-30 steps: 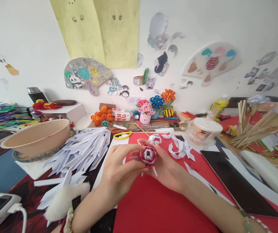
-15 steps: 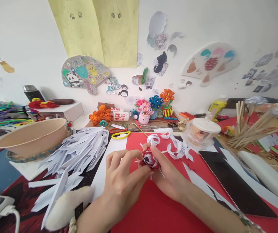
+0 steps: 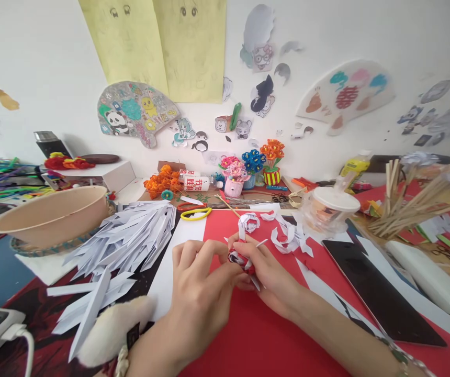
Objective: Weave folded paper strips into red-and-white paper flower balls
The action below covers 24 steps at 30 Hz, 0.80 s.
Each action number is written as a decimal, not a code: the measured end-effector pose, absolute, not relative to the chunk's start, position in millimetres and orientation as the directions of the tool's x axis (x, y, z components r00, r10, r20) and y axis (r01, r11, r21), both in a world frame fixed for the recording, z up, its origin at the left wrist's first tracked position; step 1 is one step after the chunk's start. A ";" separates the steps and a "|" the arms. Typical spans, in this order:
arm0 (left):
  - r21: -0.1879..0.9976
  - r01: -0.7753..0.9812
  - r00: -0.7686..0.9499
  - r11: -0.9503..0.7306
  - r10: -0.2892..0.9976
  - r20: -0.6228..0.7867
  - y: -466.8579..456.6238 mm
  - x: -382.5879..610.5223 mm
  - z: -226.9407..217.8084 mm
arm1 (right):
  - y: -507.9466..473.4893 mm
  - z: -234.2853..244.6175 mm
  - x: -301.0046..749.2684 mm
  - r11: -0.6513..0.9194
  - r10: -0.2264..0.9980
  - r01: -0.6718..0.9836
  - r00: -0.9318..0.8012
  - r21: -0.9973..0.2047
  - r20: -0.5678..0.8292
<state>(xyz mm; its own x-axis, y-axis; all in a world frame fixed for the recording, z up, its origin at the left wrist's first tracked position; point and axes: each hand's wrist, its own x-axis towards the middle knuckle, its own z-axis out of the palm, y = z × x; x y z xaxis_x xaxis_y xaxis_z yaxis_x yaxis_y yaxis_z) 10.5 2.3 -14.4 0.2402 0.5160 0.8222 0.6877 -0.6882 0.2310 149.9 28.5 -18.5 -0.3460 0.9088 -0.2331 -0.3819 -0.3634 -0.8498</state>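
Observation:
Over the red paper sheet [image 3: 244,324], both of my hands close around a small red and white folded-paper ball [image 3: 237,257]. My left hand [image 3: 203,288] pinches its left side with thumb and fingertips. From the right, my right hand [image 3: 270,272] grips the ball, its fingers partly covering it. Thin white paper ends stick out between the right fingers. Just beyond the hands lies a white paper curl [image 3: 249,222], with more curled white strips [image 3: 288,235] to its right. A thin stick [image 3: 228,206] rests behind them.
Folded white paper strips [image 3: 131,238] pile up at left beside a beige basin [image 3: 48,217]. Yellow-handled scissors [image 3: 195,213] lie behind the sheet. At right are a lidded cup [image 3: 333,204], a dark tablet [image 3: 382,293] and a white power bank [image 3: 432,277].
The paper ball has turned in my fingers, and white paper ends now show at the right hand. My right fingers have shifted over it. The camera view has moved slightly.

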 end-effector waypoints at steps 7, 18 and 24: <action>0.250 0.672 0.239 -0.698 0.523 0.818 0.6 10.7 -14.6 | 28.5 -14.3 150.8 -0.360 0.893 -0.340 -0.395 -0.869 -0.215; 0.186 0.723 0.306 -0.665 0.551 0.776 13.3 5.0 -10.0 | 35.3 -25.6 152.5 -0.442 0.891 -0.616 -0.383 -0.652 -0.242; 0.146 0.752 0.297 -0.643 0.528 0.795 13.0 6.9 -13.3 | 34.5 -28.4 150.2 -0.460 0.879 -0.666 -0.436 -0.587 -0.194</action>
<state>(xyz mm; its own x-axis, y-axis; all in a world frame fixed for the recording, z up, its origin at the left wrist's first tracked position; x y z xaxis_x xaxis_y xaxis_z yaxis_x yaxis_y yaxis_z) 6.9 13.0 -13.3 0.2971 0.5284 0.7953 0.7518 -0.6430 0.1463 150.2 34.5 -28.4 -0.4358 0.8790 -0.1937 -0.6662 -0.4597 -0.5872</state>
